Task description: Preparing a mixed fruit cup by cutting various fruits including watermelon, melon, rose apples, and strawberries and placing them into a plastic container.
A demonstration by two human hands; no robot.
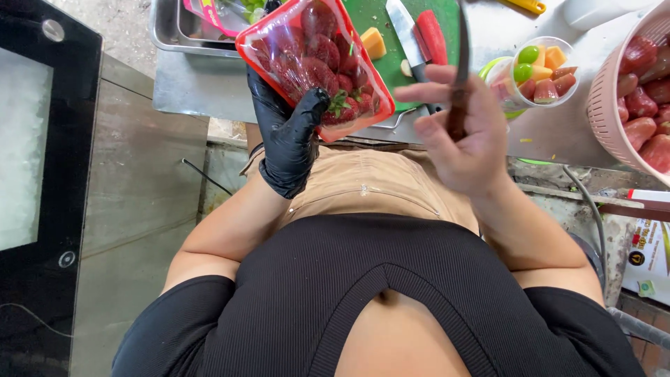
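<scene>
My left hand (289,136), in a black glove, holds a red plastic tray of strawberries (314,59) wrapped in clear film, thumb pressed on its near edge. My bare right hand (460,136) grips a knife with a brown wooden handle (458,105), blade pointing up and away, fingers partly spread. Both hands are raised in front of my body, just before the metal counter. The tray sits tilted toward me, to the left of the knife.
A green cutting board (380,17) carries a red-handled knife (419,35) and a fruit piece. A clear cup of mixed cut fruit (537,70) stands right of it. A pink basket (611,105) of red fruits is far right. A metal tray (167,31) lies back left, a black-framed chest (42,139) left.
</scene>
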